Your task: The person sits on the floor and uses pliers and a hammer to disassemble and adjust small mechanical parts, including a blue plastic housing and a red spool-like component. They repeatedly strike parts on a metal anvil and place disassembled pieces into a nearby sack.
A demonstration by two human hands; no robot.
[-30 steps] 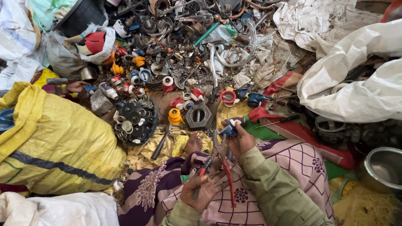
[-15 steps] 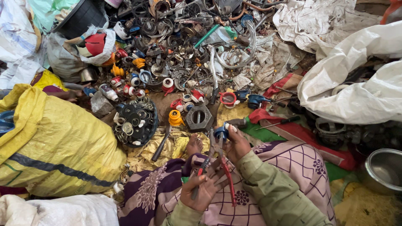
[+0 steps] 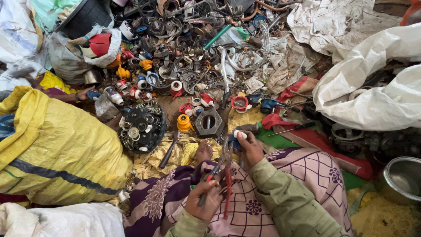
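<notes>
The small blue-and-white fitting point(image 3: 239, 137), low in the frame's centre, sits pinched in our right hand point(image 3: 251, 148) while our left hand point(image 3: 202, 201) closes on red-handled pliers point(image 3: 220, 171) biting it, near a black round tray point(image 3: 141, 128) of rings and a steel bowl point(image 3: 401, 177) of unseen contents.

Red-handled pliers point(image 3: 221, 173) gripping small blue-white fitting point(image 3: 237, 137), over lap
</notes>
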